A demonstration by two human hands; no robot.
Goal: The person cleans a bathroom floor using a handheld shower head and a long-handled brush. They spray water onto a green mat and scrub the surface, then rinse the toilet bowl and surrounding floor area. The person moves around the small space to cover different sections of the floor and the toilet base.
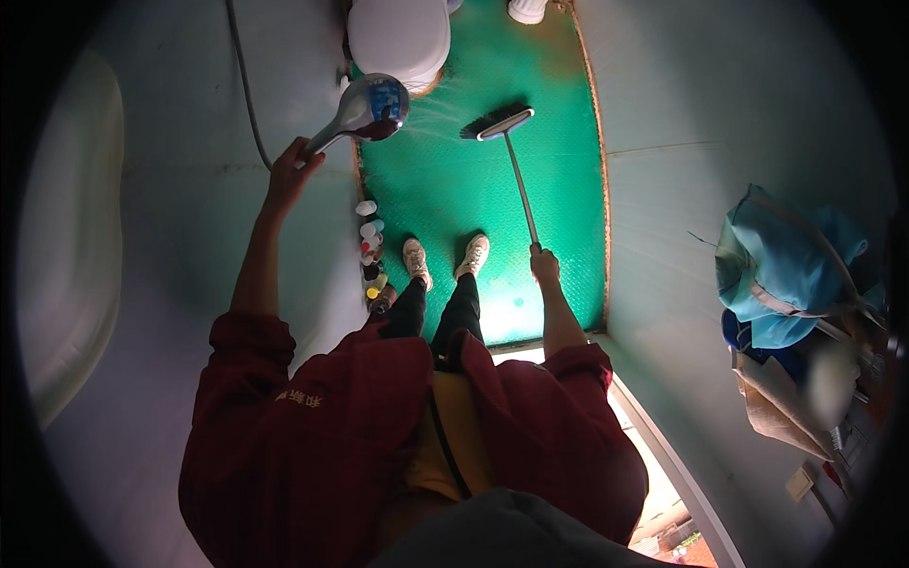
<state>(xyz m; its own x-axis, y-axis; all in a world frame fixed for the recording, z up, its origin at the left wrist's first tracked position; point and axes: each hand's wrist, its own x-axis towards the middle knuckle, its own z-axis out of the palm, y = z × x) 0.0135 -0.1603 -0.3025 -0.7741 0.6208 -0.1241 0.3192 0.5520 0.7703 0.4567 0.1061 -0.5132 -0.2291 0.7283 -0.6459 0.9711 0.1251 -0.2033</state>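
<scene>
My left hand (295, 167) grips the handle of a shiny shower head (371, 106), raised at the left near the toilet. Fine streams of water spray from it to the right, over the green textured floor (454, 184). In my right hand (545, 265) is the end of a long grey pole, part of a floor brush (522, 183). Its wide head (505, 125), with dark bristles and a pale rim, is on the floor to the right of the spray. A grey hose (246, 85) runs down the left side to behind my left hand.
A white toilet (399, 35) stands at the far end, beside a white ribbed base (527, 10). Several bottles (371, 243) line the left wall by my shoes (417, 261). A light-blue bag (777, 263) hangs on the right wall above a wall switch (800, 483). A bright doorway (660, 476) opens behind me.
</scene>
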